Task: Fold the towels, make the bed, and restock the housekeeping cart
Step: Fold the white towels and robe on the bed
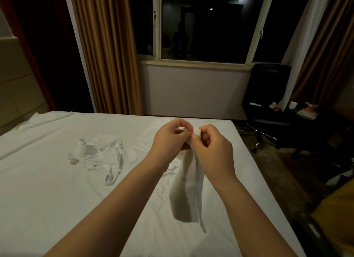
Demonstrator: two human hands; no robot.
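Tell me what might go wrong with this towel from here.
1. The left hand and right hand pinch only the top edge of the towel, close together, so it hangs bunched and may fold crooked.
2. A narrow strip dangles below its lower edge and could get caught inside the fold.

White towel point(186, 189): gathered into a narrow strip and pinched at its top edge by the left hand point(170, 140) and right hand point(214, 147), with the rest hung down over the bed point(57, 199). Crumpled white cloth point(103, 155) with a small dark logo: laid on the white sheet, left of the towel and apart from it.
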